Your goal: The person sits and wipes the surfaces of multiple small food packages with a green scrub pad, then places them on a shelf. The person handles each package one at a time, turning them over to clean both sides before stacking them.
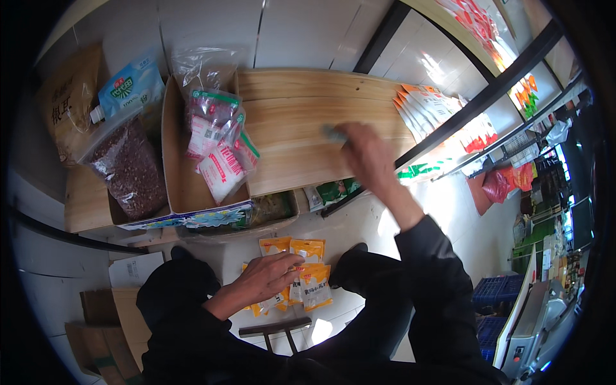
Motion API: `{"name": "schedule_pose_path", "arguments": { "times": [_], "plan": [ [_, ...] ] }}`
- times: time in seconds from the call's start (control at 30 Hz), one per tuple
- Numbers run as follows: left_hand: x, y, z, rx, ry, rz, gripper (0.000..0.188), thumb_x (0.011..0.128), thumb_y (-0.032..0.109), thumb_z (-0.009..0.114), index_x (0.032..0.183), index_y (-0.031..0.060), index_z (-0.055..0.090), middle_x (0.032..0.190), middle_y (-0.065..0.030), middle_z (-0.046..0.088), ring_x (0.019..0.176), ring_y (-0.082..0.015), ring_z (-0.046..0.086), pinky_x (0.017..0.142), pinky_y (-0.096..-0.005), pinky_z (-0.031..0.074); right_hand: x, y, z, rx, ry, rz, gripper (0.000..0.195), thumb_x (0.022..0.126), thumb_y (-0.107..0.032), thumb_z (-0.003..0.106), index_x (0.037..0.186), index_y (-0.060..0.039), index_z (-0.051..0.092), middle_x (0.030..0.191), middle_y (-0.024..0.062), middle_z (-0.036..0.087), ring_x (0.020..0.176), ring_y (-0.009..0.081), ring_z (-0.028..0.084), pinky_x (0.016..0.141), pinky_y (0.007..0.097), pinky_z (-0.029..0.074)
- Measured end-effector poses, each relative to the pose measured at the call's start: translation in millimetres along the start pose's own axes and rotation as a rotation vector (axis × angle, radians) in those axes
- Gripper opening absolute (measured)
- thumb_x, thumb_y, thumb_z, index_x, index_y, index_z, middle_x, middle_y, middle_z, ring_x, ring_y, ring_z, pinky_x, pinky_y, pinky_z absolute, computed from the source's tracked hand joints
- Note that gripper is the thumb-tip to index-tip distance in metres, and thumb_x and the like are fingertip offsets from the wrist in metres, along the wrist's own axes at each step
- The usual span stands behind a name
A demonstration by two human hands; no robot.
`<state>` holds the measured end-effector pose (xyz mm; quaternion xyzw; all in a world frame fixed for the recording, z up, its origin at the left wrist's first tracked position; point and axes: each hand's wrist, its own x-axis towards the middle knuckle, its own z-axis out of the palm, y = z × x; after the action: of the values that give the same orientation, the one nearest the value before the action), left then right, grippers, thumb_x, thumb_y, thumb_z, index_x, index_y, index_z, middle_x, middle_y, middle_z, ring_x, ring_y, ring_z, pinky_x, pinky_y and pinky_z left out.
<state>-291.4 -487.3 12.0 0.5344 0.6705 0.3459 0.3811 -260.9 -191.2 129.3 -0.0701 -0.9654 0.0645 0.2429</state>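
My right hand point(368, 156) is blurred above the wooden shelf board point(308, 130), its fingers closed on a small greenish thing, perhaps a cloth, too blurred to name surely. Low between my knees, my left hand point(269, 279) reaches over several yellow-and-white packets point(315, 288); whether it grips one is hidden. At the shelf's left stands an open cardboard box point(190, 192) with pink-and-white packets point(222, 168) in clear zip bags. A clear bag of dark reddish-brown grains point(127, 168) leans beside them.
White-and-orange packets point(423, 108) stand in a row at the shelf's right, behind a black metal post point(476, 101). A bin point(274, 211) sits under the shelf. Cardboard boxes point(103, 337) lie at lower left, blue crates point(495, 293) at right. A dark stool or frame point(274, 328) is below the packets.
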Motion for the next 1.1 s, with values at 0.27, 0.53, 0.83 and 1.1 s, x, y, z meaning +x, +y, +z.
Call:
{"name": "schedule_pose_path", "arguments": {
  "times": [0.27, 0.53, 0.83, 1.1],
  "plan": [
    [8, -10, 4, 0.135, 0.095, 0.119, 0.037, 0.097, 0.021, 0.061, 0.129, 0.0020, 0.059, 0.118, -0.0172, 0.067, 0.107, -0.0337, 0.068, 0.091, -0.0415, 0.055, -14, 133, 43, -0.805, -0.195, 0.026, 0.016, 0.089, -0.010, 0.057, 0.101, -0.0076, 0.068, 0.091, 0.0163, 0.072, 0.085, 0.0349, 0.070, 0.071, 0.0432, 0.054],
    [-5, -3, -2, 0.104, 0.114, 0.113, 0.034, 0.097, 0.017, 0.062, 0.128, 0.0033, 0.060, 0.114, -0.0164, 0.067, 0.101, -0.0352, 0.067, 0.086, -0.0442, 0.055, -36, -34, -9, -0.048, -0.443, -0.084, 0.024, 0.081, -0.012, 0.069, 0.104, -0.0102, 0.062, 0.086, 0.0161, 0.070, 0.083, 0.0396, 0.068, 0.070, 0.0498, 0.054],
    [3, -3, 5, 0.195, 0.051, 0.134, 0.036, 0.099, 0.021, 0.060, 0.132, 0.0069, 0.059, 0.118, -0.0134, 0.065, 0.102, -0.0322, 0.066, 0.085, -0.0430, 0.056, 45, 160, 28, -0.575, -0.043, 0.581, 0.025, 0.089, -0.021, 0.062, 0.112, -0.0105, 0.063, 0.103, 0.0172, 0.073, 0.096, 0.0390, 0.070, 0.079, 0.0524, 0.055],
    [-1, 6, 5, 0.186, 0.030, 0.183, 0.035, 0.098, 0.018, 0.062, 0.130, 0.0024, 0.060, 0.117, -0.0135, 0.066, 0.103, -0.0313, 0.068, 0.081, -0.0420, 0.058, 83, 138, 101, -0.459, -0.112, 0.461, 0.022, 0.091, -0.026, 0.063, 0.104, -0.0116, 0.071, 0.108, 0.0166, 0.071, 0.105, 0.0384, 0.067, 0.083, 0.0525, 0.054]
  ]
}}
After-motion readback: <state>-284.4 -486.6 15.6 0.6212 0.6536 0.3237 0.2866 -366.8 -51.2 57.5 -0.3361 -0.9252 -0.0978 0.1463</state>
